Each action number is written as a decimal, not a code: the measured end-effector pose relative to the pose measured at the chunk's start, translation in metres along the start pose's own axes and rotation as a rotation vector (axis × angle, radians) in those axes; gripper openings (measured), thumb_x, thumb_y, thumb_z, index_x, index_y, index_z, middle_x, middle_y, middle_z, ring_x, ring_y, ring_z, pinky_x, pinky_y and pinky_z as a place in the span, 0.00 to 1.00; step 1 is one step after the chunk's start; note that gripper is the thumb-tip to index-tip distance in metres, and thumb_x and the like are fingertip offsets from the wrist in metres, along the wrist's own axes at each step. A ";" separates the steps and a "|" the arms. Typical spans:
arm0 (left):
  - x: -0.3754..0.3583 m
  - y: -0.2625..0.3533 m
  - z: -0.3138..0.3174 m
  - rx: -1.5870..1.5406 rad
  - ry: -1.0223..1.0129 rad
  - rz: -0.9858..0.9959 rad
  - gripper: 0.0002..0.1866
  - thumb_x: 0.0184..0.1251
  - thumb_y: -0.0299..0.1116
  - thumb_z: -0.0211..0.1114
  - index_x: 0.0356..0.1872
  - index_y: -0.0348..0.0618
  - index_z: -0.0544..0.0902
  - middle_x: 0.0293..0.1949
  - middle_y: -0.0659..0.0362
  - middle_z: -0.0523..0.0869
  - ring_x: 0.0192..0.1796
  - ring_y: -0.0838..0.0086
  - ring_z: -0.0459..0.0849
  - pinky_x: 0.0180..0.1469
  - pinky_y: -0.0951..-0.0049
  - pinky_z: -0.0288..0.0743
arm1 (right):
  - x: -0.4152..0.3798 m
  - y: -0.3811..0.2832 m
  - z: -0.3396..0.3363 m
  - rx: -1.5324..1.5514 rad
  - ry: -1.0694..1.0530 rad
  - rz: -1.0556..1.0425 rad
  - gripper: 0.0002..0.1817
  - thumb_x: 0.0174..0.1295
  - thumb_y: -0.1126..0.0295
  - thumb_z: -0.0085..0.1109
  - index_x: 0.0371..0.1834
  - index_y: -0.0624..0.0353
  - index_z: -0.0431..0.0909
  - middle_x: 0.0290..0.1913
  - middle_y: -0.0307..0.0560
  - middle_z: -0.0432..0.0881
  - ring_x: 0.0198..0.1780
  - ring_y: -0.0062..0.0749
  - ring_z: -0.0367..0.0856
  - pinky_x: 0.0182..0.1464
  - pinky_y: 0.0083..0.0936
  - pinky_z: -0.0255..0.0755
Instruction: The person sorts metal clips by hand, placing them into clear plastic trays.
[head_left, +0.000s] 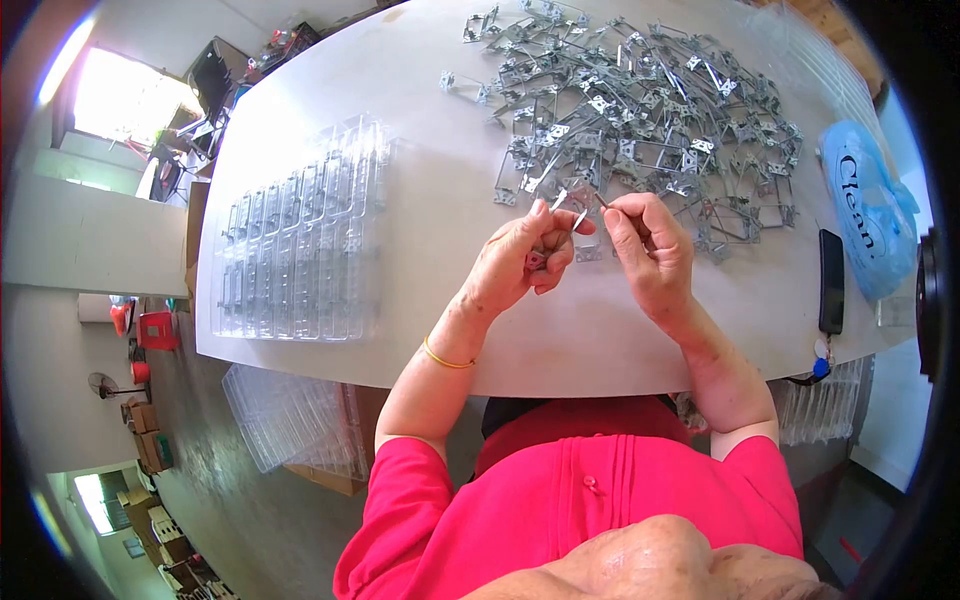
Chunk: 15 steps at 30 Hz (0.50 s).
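Item: left hand, thumb and forefinger pinching a bright metal bracket, remaining fingers curled; more metal shows in the palm, and I cannot tell whether it is the same piece.
Item: right hand, just beside the left, thumb and forefinger pressed together on a thin dark piece, its tip close to the bracket.
Item: heap of metal brackets, tangled, directly beyond the fingertips.
Item: yellow bangle, on the wrist behind the left fingers.
Item: clear trays, filled with metal pieces, well left of the fingers.
Item: black phone, flat on the white table, right of the fingers.
Item: blue bag, lettered "Clean", beyond the phone.
Item: red stool, farthest left, on the floor.
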<state>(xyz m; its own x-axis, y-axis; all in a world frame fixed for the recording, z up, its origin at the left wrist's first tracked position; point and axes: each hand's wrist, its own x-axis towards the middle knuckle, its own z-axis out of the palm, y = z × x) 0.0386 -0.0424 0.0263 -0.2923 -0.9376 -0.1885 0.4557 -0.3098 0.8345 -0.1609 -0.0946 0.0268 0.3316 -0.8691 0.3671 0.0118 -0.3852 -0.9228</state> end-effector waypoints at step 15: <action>-0.004 0.000 0.004 0.402 0.149 0.042 0.31 0.84 0.56 0.51 0.59 0.34 0.84 0.26 0.67 0.72 0.25 0.84 0.64 0.26 0.81 0.58 | -0.001 -0.005 -0.002 -0.032 -0.051 0.047 0.03 0.74 0.76 0.59 0.39 0.58 0.79 0.25 0.28 0.74 0.26 0.07 0.65 0.26 0.15 0.60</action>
<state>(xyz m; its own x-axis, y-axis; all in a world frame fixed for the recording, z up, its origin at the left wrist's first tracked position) 0.0360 -0.0381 0.0287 -0.1425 -0.9698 -0.1980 0.0924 -0.2122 0.9729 -0.1630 -0.0926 0.0318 0.3791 -0.8696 0.3164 -0.0343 -0.3549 -0.9343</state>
